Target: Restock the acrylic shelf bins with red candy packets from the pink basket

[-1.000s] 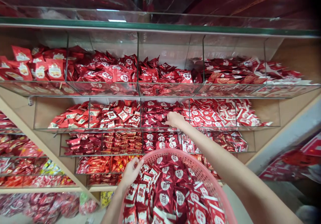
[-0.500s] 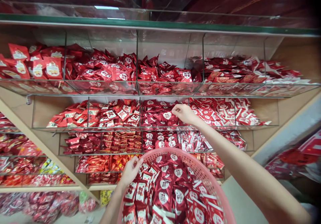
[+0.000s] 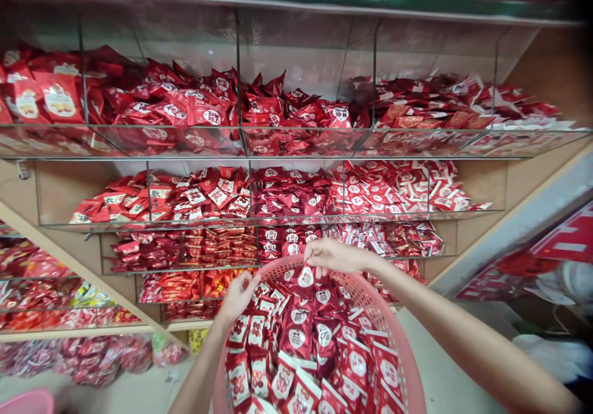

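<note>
A pink plastic basket (image 3: pixel 410 352), its wall full of holes, holds many small wrapped packets in red, white and dark red. My left hand (image 3: pixel 238 296) grips its rim at the left, thumb toward the inside. Over the basket's far side, my right hand (image 3: pixel 327 256) pinches a dark red candy packet (image 3: pixel 306 276) with a white label, hanging above the other packets. Similar dark red packets (image 3: pixel 296 324) lie in the middle of the basket, with red and white packets (image 3: pixel 257 330) at the left and red ones (image 3: pixel 356 361) at the right.
Beyond the basket stand tiered shelves with clear dividers and front panels (image 3: pixel 296 142), filled with red packets. A slanted wooden board (image 3: pixel 92 284) crosses at left. Bagged goods (image 3: pixel 88 358) and another pink container (image 3: pixel 28 401) are low at left.
My right hand has come down from the second shelf row to the basket, bringing a dark red packet. My left hand stays on the rim. The view has shifted slightly.
</note>
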Demonstrator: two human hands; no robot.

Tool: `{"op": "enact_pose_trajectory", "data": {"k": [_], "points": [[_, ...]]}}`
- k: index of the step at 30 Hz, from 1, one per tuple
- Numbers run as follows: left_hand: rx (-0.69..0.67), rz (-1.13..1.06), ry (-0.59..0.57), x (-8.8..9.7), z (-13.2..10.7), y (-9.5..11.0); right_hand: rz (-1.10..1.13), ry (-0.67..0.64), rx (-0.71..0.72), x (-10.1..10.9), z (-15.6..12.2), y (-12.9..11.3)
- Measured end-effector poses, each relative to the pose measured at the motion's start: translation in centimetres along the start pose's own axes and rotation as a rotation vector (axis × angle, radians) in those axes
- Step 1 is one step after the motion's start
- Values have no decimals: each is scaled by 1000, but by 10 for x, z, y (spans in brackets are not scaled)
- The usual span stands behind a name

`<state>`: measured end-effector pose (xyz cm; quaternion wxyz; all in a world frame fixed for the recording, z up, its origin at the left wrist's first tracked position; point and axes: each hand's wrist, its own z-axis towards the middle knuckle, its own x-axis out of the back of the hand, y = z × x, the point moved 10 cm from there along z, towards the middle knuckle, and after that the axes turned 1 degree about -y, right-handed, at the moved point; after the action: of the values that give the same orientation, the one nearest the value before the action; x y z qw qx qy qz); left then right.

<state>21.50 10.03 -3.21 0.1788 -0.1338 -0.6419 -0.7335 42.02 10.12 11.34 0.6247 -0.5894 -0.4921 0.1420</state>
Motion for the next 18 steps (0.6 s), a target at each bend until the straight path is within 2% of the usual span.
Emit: {"op": "enact_pose_trajectory", "data": {"k": [4,7,12,18], "points": [[0,-7,-5,-1,1,0,-67,-145,-137,-33,3,58],[4,-21,1,0,1,0,-132,-222,-191,-52,1,85],[-1,-10,0,0,0,2,-187,-281,-236,-73,-6,104],[-3,-11,15,1,0,4,-227,-294,-227,-86,-4,108]]}}
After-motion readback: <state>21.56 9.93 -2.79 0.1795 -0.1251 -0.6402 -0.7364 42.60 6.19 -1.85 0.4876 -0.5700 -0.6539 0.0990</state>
